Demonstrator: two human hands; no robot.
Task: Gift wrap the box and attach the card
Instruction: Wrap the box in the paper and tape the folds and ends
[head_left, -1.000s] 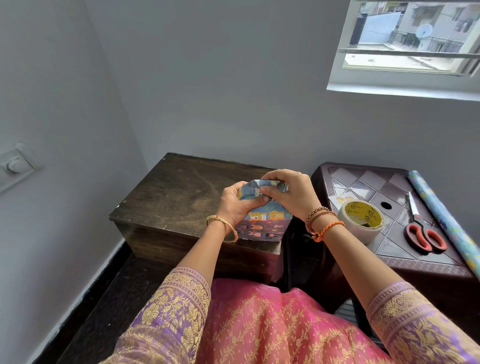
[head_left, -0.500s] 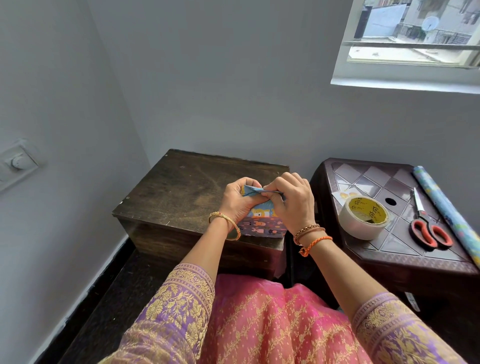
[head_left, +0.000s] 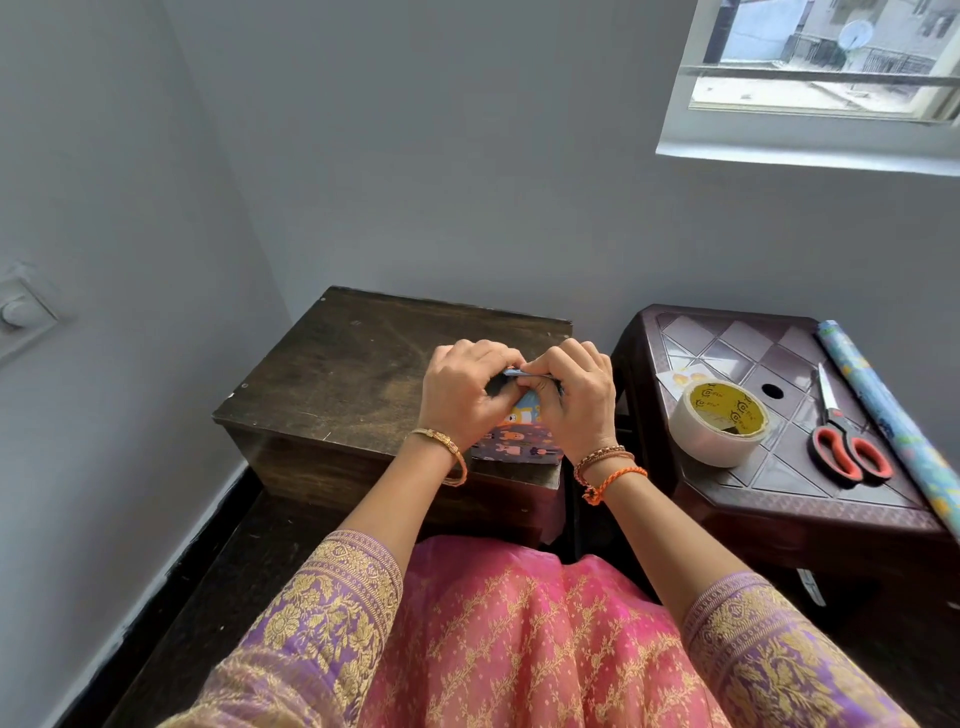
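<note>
While your left hand (head_left: 465, 397) and right hand (head_left: 574, 402) pinch the top flap of the cartoon-printed paper-wrapped box (head_left: 519, 441) on the dark wooden desk (head_left: 353, 374), any loosened grip could spring the untaped fold open.

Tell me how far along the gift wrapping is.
Done: the box is covered in paper on the side facing the camera. In hand: both hands, left and right, pinch the top fold. Left: taping it with the tape and attaching the card, both untouched on the stool.
</note>
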